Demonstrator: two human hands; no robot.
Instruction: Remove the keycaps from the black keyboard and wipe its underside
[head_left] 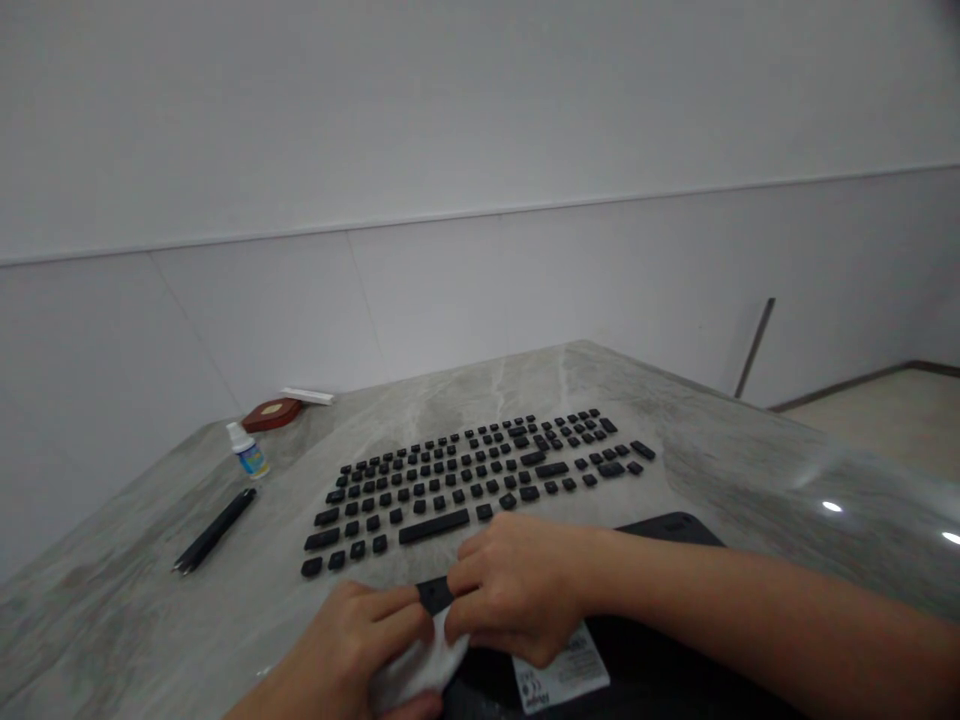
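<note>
A black keyboard body (660, 530) lies at the near edge of the table, a white printed label (562, 672) on its upward face. My left hand (360, 640) is closed around a crumpled white wipe (420, 668) at the keyboard body's left end. Right beside it, my right hand (517, 585) has its fingers curled and pressed on the wipe's other side, over the black casing. My forearm and hands hide much of the casing. Beyond them, many loose black keycaps (435, 487) are laid out in keyboard order, with a long spacebar (433, 527) nearest.
To the left are slim black pen-like items (216, 530), a small white spray bottle (249, 452) with a blue-yellow label, a reddish-brown box (271, 413) and a white strip (309, 396). The grey marble-patterned table (112, 590) meets a white wall (450, 290) behind.
</note>
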